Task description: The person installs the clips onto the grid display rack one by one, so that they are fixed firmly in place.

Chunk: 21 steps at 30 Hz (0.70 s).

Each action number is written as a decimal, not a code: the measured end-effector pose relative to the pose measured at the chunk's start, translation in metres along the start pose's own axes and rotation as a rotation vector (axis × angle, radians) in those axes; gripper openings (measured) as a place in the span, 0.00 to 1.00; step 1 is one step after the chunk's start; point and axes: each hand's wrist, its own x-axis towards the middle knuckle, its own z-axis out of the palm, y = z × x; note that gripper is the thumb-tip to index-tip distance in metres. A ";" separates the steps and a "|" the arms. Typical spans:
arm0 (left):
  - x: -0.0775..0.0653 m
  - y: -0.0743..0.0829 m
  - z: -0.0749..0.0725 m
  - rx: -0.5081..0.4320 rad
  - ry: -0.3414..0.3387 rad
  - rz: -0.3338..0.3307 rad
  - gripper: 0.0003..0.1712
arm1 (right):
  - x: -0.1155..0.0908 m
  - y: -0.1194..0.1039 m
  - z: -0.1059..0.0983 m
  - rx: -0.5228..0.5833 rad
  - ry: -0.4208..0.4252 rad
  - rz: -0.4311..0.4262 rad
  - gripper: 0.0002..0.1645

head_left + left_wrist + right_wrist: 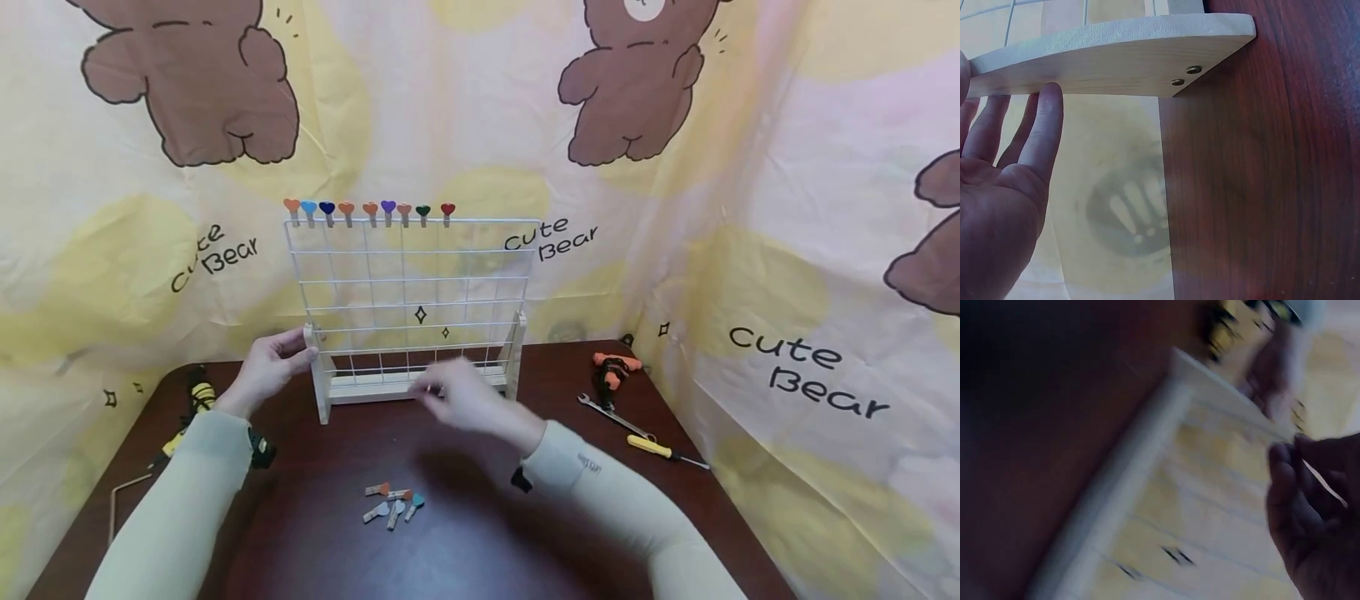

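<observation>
My left hand (266,371) grips the left wooden side post (1116,59) of a white wire grid rack (405,279), fingers behind it and thumb in front. Along the rack's top wire stands a row of several small wooden clothespins with coloured hearts, a red one (447,210) at its right end. In front of the rack's lower part, my right hand (468,396) is blurred. Its thumb and finger pinch what looks like a small clothespin, mostly hidden. Several loose heart clothespins (396,505) lie in a small pile on the table.
On the dark table (315,533), a yellow and black tool (199,392) and a bent metal rod (114,508) lie left. An orange and black tool (613,371), a wrench (615,417) and a yellow-handled screwdriver (651,447) lie right. A bear-print curtain (465,108) hangs behind.
</observation>
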 end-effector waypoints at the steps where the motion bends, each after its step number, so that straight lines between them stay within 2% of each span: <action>1: 0.000 0.000 0.000 -0.005 0.000 -0.001 0.34 | -0.007 0.000 0.012 0.000 -0.077 0.020 0.09; 5: 0.001 -0.001 0.000 -0.021 0.002 -0.001 0.35 | -0.031 -0.003 0.052 0.029 -0.360 0.100 0.06; 7: 0.001 -0.001 0.000 -0.018 0.005 -0.002 0.35 | -0.039 -0.005 0.065 0.054 -0.450 0.116 0.06; 9: 0.002 -0.001 0.000 -0.020 0.007 0.000 0.34 | -0.046 -0.005 0.075 0.080 -0.506 0.139 0.06; 13: 0.003 -0.001 0.000 -0.026 0.006 0.008 0.34 | -0.054 -0.002 0.087 0.073 -0.525 0.161 0.08; 21: 0.001 -0.001 0.001 -0.026 0.009 0.018 0.35 | -0.058 0.001 0.093 0.081 -0.498 0.119 0.05</action>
